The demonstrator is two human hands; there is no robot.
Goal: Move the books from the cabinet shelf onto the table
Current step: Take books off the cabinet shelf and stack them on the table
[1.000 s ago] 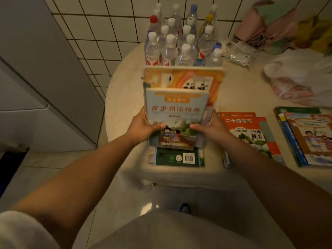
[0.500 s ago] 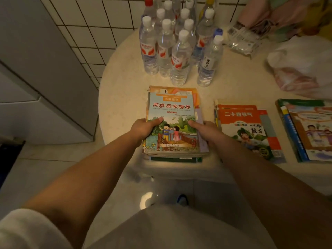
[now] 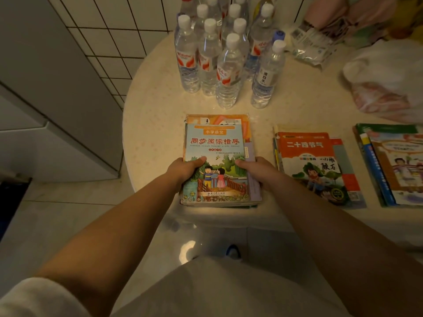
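Observation:
A stack of books (image 3: 217, 145) lies flat near the front edge of the round cream table (image 3: 155, 115); its top cover is light blue with two children on a bridge. My left hand (image 3: 185, 168) grips the stack's left edge, thumb on the cover. My right hand (image 3: 256, 170) grips the right edge the same way. To the right lies a second pile topped by an orange book (image 3: 311, 161). Further right sits a third pile with a green and blue cover (image 3: 393, 165), cut off by the frame edge.
Several water bottles (image 3: 229, 65) stand close together at the back of the table, just beyond the stack. Plastic bags (image 3: 384, 78) and a packet (image 3: 313, 46) lie at the back right. A grey cabinet (image 3: 45, 99) and tiled wall stand to the left.
The stack was held upright on edge over the table, then tipped down flat. Both hands have stayed on its sides, and it now rests on the table.

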